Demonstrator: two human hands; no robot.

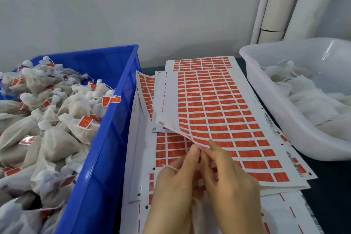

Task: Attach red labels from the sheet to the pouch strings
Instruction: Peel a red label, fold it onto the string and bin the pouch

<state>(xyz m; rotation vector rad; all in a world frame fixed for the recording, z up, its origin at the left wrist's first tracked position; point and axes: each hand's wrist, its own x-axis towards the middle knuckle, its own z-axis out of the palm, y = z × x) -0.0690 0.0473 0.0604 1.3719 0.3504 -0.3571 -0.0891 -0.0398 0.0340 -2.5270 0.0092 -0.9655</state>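
Fingers (pixel 191 156) of the left hand (pixel 176 182) curl round a thin pink string (pixel 171 168), while the right hand (pixel 228 182) pinches the label sheet (pixel 218 110) at its lifted near edge.

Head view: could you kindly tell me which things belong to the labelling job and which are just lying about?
Job: label sheet, pouch string, labelled pouches, blue crate, unlabelled pouches, white tub.
Lying about: wall pipes, stripped sheet.

labels (pixel 218 114) red grid on white | crate (pixel 106 138) blue | tub (pixel 284 100) translucent white
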